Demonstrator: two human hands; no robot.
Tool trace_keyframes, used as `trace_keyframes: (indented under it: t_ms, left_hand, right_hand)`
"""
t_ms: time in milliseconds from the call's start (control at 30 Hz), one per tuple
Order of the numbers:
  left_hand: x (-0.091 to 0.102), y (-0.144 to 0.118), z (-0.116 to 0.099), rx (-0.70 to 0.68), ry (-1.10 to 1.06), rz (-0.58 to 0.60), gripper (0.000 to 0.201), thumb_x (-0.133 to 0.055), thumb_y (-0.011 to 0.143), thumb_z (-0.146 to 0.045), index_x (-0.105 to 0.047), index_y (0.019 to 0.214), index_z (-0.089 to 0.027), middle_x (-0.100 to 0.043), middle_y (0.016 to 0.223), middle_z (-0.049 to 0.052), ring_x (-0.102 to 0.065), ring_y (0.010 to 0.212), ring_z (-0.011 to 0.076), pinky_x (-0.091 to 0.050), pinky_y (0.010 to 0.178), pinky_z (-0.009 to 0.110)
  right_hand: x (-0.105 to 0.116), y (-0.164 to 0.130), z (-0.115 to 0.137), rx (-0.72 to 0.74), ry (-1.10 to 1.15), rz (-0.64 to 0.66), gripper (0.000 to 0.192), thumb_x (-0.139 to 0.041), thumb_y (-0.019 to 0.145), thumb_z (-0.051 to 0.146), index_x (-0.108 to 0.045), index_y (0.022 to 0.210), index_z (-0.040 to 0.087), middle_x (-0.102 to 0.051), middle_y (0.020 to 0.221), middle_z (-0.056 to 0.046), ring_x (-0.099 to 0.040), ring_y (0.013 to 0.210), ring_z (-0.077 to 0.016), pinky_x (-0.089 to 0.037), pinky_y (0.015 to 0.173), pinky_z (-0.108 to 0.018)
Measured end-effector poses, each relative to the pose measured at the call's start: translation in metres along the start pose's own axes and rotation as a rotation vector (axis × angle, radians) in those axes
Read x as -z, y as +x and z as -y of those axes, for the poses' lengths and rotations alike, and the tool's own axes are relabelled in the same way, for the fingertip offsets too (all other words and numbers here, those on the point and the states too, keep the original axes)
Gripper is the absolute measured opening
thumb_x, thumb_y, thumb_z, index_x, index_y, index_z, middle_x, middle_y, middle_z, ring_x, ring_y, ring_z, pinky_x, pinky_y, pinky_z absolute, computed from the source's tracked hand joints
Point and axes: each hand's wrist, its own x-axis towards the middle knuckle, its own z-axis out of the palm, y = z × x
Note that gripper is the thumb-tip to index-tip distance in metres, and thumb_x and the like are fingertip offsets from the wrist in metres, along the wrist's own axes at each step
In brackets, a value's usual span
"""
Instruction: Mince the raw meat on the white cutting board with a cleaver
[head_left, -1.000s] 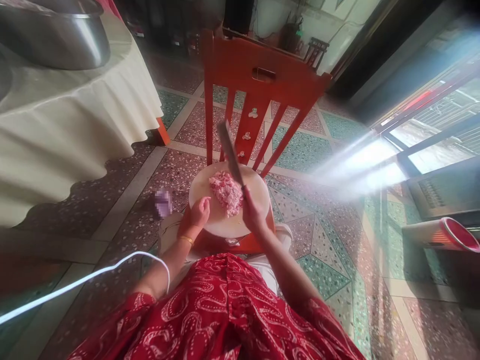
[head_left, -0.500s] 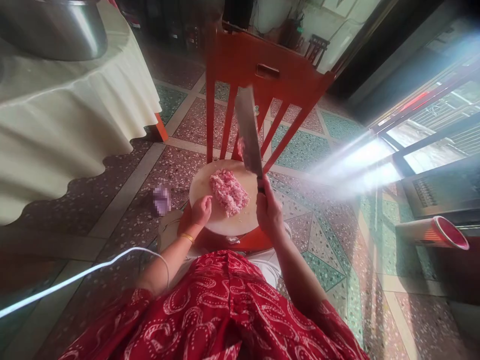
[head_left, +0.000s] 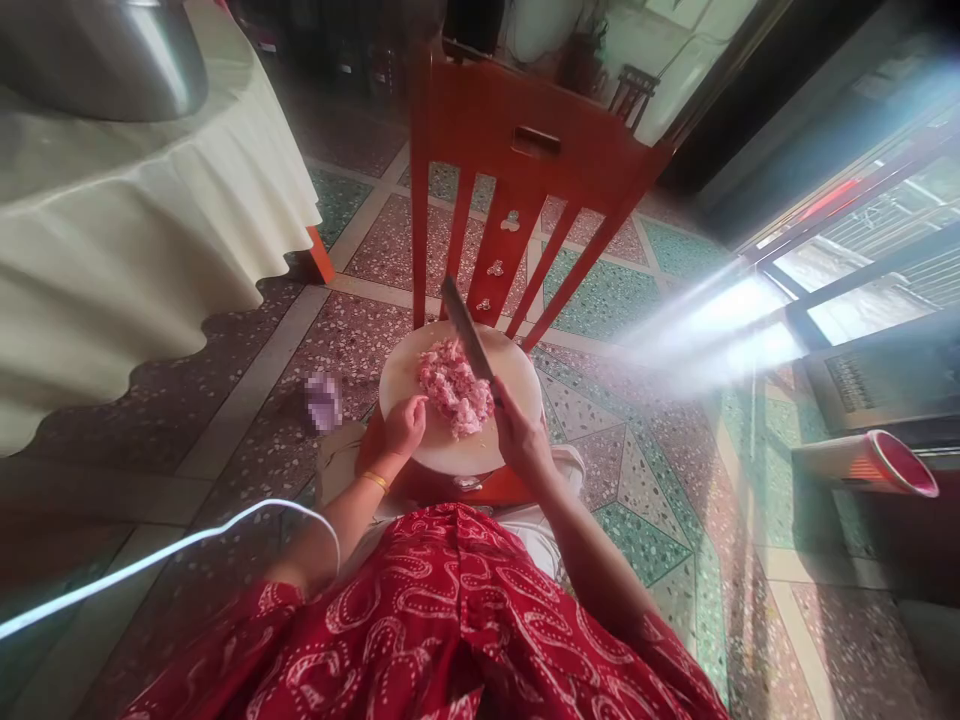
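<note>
On a red chair (head_left: 525,150), a round board (head_left: 420,365) carries minced meat (head_left: 450,385). Right hand (head_left: 519,440), fingers clamped, holds a cleaver (head_left: 466,328) over it; left hand (head_left: 403,425), fingers curled together, rests at the board's 8 o'clock.

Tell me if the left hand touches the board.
Touching: the head view shows the left hand resting on the board beside the meat.

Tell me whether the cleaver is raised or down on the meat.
Down: the cleaver blade lies across the minced meat pile.
</note>
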Motion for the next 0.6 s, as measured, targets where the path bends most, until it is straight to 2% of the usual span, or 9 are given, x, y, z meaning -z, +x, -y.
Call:
trace_keyframes:
  t_ms: [67,133,167,233,300,333,467,533,600]
  left_hand:
    - [-0.001,-0.001,0.001,-0.012,-0.001,0.000,0.028,-0.037,0.091,-0.025,-0.063,0.099,-0.018,-0.069,0.097,0.011,-0.064,0.094,0.0217,-0.048,0.091,0.037]
    - [-0.001,-0.002,0.003,-0.016,-0.004,0.002,0.028,-0.037,0.091,-0.026,-0.063,0.100,-0.018,-0.069,0.098,0.011,-0.064,0.095,0.0218,-0.048,0.091,0.037]
    - [-0.001,-0.002,0.004,-0.013,-0.004,0.003,0.028,-0.038,0.091,-0.026,-0.063,0.100,-0.018,-0.069,0.098,0.011,-0.063,0.095,0.0218,-0.048,0.091,0.037]
    - [-0.001,-0.003,0.004,0.000,0.003,0.008,0.028,-0.038,0.091,-0.026,-0.063,0.100,-0.018,-0.069,0.097,0.010,-0.064,0.094,0.0216,-0.048,0.090,0.036]
    - [-0.001,-0.003,0.005,0.016,0.013,0.017,0.028,-0.038,0.091,-0.026,-0.064,0.099,-0.018,-0.069,0.095,0.009,-0.064,0.093,0.0215,-0.049,0.089,0.036]
    - [-0.002,-0.003,0.005,0.020,0.017,0.020,0.028,-0.038,0.091,-0.026,-0.064,0.099,-0.018,-0.069,0.095,0.009,-0.064,0.093,0.0216,-0.049,0.088,0.036]
    - [-0.004,-0.002,0.008,-0.006,0.014,0.014,0.029,-0.037,0.092,-0.029,-0.064,0.100,-0.020,-0.069,0.096,0.009,-0.064,0.092,0.0212,-0.050,0.088,0.035]
    - [-0.005,-0.001,0.009,-0.018,0.009,0.009,0.029,-0.036,0.092,-0.028,-0.063,0.101,-0.019,-0.069,0.096,0.009,-0.064,0.092,0.0207,-0.050,0.088,0.035]
    - [-0.005,-0.002,0.009,-0.017,0.009,0.007,0.029,-0.037,0.092,-0.028,-0.063,0.101,-0.019,-0.069,0.097,0.010,-0.064,0.093,0.0205,-0.049,0.089,0.035]
  right_hand:
    - [-0.004,0.011,0.005,0.068,0.042,-0.123,0.053,-0.036,0.096,0.026,-0.032,0.149,0.025,-0.063,0.127,-0.008,-0.063,0.109,-0.0218,-0.053,0.091,-0.034]
    - [-0.024,0.018,-0.001,0.052,0.034,-0.126,0.054,-0.034,0.096,0.024,-0.031,0.149,0.022,-0.062,0.128,-0.011,-0.063,0.110,-0.0220,-0.052,0.093,-0.035]
    - [-0.035,0.019,-0.007,0.013,0.008,-0.072,0.054,-0.034,0.096,0.023,-0.032,0.149,0.021,-0.064,0.124,-0.012,-0.064,0.107,-0.0228,-0.052,0.091,-0.036]
    - [-0.053,0.014,-0.022,-0.097,-0.083,0.195,0.053,-0.039,0.095,0.025,-0.035,0.148,0.023,-0.071,0.108,-0.012,-0.070,0.091,-0.0241,-0.056,0.080,-0.035]
    - [-0.055,0.005,-0.030,-0.192,-0.166,0.369,0.052,-0.040,0.095,0.027,-0.035,0.148,0.026,-0.074,0.094,-0.010,-0.072,0.078,-0.0247,-0.056,0.072,-0.036]
    - [-0.050,0.001,-0.031,-0.212,-0.183,0.385,0.052,-0.040,0.096,0.028,-0.035,0.147,0.028,-0.075,0.091,-0.009,-0.072,0.075,-0.0248,-0.056,0.071,-0.036]
    - [-0.019,0.004,-0.010,-0.080,-0.072,0.133,0.050,-0.038,0.097,0.030,-0.037,0.146,0.031,-0.070,0.113,-0.007,-0.069,0.096,-0.0240,-0.055,0.082,-0.036]
    - [-0.019,0.015,0.000,0.012,-0.001,-0.021,0.049,-0.035,0.097,0.030,-0.037,0.146,0.030,-0.061,0.131,-0.006,-0.062,0.113,-0.0226,-0.052,0.092,-0.035]
    - [-0.033,0.025,-0.002,0.048,0.023,-0.051,0.049,-0.034,0.097,0.028,-0.037,0.146,0.026,-0.055,0.137,-0.008,-0.057,0.120,-0.0220,-0.049,0.097,-0.035]
